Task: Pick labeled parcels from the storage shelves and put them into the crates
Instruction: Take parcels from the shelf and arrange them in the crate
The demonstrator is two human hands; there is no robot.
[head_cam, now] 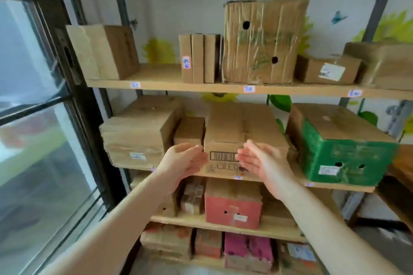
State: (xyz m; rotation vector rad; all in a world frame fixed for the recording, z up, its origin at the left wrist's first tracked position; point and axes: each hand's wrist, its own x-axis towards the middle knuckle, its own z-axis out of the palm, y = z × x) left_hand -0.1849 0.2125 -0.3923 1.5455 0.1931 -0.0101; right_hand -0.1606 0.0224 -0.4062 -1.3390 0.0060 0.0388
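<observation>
A brown cardboard parcel with a barcode label (230,138) sits on the middle shelf (335,185) of the storage rack. My left hand (185,161) is at its left front corner, fingers straight and palm turned inward. My right hand (261,158) is in front of its right side, fingers also straight. Both hands flank the barcode; whether they touch the box is unclear. No crate is in view.
A green box (344,152) stands right of the parcel, a stack of brown boxes (138,136) left of it. The upper shelf holds a large box with holes (261,40). A red box (232,205) sits below. A glass door (44,118) is at left.
</observation>
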